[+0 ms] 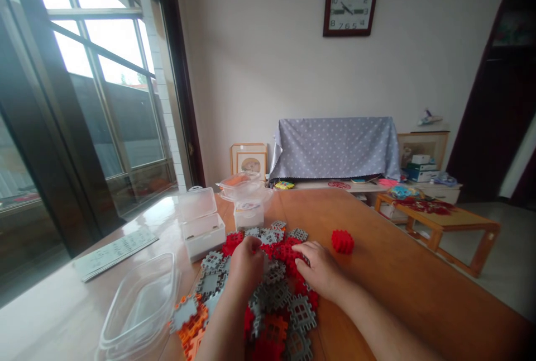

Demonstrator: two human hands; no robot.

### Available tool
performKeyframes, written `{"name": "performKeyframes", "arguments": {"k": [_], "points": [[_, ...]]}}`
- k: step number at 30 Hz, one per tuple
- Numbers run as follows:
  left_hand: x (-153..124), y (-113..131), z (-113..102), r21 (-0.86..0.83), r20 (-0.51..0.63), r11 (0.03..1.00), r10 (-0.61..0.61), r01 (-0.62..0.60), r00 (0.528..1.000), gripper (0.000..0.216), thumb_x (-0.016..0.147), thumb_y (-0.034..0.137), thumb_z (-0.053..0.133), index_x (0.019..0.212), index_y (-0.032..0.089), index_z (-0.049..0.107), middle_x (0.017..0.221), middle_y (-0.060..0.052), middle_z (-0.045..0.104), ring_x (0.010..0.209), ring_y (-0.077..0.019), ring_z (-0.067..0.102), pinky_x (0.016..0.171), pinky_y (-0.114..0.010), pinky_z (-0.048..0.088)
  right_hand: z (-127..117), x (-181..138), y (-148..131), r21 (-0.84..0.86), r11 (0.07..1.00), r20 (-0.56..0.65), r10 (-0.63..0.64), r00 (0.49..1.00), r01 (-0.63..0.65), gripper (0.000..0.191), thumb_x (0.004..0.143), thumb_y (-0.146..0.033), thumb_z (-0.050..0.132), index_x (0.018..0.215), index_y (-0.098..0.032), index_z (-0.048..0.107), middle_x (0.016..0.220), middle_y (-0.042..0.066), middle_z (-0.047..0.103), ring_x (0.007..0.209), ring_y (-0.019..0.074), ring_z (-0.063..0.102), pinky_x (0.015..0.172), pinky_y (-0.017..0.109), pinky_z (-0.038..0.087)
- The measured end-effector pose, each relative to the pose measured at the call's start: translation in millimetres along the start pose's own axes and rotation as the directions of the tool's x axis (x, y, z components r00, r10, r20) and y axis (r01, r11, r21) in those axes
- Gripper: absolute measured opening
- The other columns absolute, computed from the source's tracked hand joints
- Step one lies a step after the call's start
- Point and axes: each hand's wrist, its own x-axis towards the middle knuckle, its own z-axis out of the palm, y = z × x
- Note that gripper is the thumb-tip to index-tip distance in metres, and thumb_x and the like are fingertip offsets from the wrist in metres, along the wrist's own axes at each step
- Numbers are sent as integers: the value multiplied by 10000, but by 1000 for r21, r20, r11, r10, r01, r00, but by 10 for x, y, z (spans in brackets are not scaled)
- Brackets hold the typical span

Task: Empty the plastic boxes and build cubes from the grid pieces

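Observation:
A heap of plastic interlocking building tiles in red, grey and orange lies on the wooden table, with grey tiles (pixel 301 312) at its near right and orange tiles (pixel 193 324) at its near left. My left hand (pixel 247 265) is over the middle of the heap, its fingers curled closed; what they hold is hidden behind the hand. Over the heap's right side, my right hand (pixel 319 267) has its fingers apart, with the fingertips at the red tiles (pixel 288 250). A red block of tiles (pixel 342 242) sits apart, to the right of that hand.
An open white box (pixel 205 241) with a raised lid stands left of the heap. Another white box (pixel 248 218) and clear containers (pixel 240 181) are behind it. At the left lie a clear plastic tub (pixel 140 299) and a printed calendar or booklet (pixel 117 252).

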Motion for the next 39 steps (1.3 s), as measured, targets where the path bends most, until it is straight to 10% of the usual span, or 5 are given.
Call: {"name": "performKeyframes", "arguments": {"k": [5, 10, 16, 32, 39], "points": [[18, 3, -79, -339, -97, 931, -178, 136, 979, 203, 749, 173, 584, 929, 187, 678, 746, -11, 657, 681, -174, 597, 649, -269, 425, 21, 5, 31, 12, 1000, 0, 17, 1000, -17, 364, 871, -231, 562, 1204, -234, 709, 1171, 71, 731, 1110, 252, 628, 996, 372, 457], [43, 29, -118, -837, 39, 469, -462, 281, 886, 247, 776, 213, 622, 1021, 184, 623, 773, 5, 610, 656, -134, 589, 638, -246, 452, 88, 17, 90, 113, 993, -29, 39, 999, -35, 414, 875, -250, 548, 1273, -235, 662, 1245, 74, 706, 1166, 242, 633, 1029, 375, 470], [74, 74, -67, -884, 261, 192, -555, 427, 790, 251, 903, 308, 546, 1104, 156, 550, 1014, -119, 631, 854, -194, 691, 816, -325, 552, 247, 186, 168, 267, 945, -26, 205, 978, -191, 481, 894, -319, 542, 1360, -208, 580, 1330, 106, 667, 1197, 228, 646, 1025, 359, 498], [33, 116, -57, -889, 342, 56, -581, 455, 739, 569, 917, 474, 592, 1394, 188, 472, 1388, -179, 530, 1087, -248, 661, 949, -360, 520, 671, 1618, 331, 70, 932, 217, 334, 917, -356, 771, 834, -689, 577, 1359, -124, 597, 1456, 212, 554, 1360, 325, 515, 1075, 406, 407], [35, 68, -9, -897, 328, 51, -586, 438, 741, 565, 885, 450, 635, 1356, 176, 485, 1411, -189, 523, 1141, -255, 653, 966, -355, 523, 789, 1601, 247, 65, 943, 332, 289, 898, -327, 457, 760, -633, 693, 726, -179, 727, 814, 95, 750, 872, 265, 683, 784, 325, 468]]}}
